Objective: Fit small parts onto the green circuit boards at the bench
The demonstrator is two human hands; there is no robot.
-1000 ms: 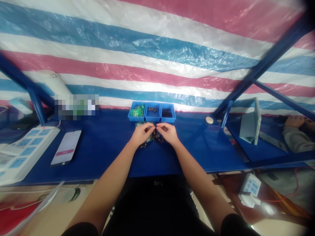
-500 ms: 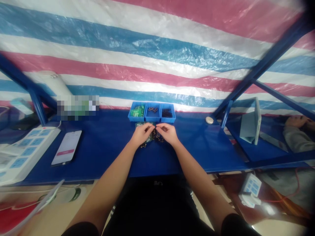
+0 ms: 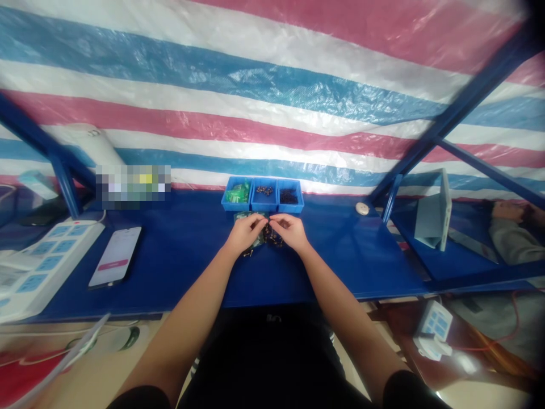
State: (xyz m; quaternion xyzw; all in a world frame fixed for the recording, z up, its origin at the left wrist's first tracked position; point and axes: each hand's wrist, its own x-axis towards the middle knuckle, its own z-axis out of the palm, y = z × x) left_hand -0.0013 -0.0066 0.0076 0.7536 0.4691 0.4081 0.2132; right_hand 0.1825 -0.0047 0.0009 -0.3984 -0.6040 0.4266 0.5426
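My left hand and my right hand almost meet at the fingertips, over a pile of small dark and brass-coloured pieces on the blue table. Both hands have thumb and fingers pinched together; whatever lies between the tips is too small to make out. Just behind them stand three joined blue bins: the left bin holds green packets, the middle bin small brownish parts, the right bin dark small parts. A few loose pieces lie beside my left hand.
On the left are a phone and a large white power strip. A round white object lies right of the bins. Beyond the blue frame are a propped tablet and another person's sleeve.
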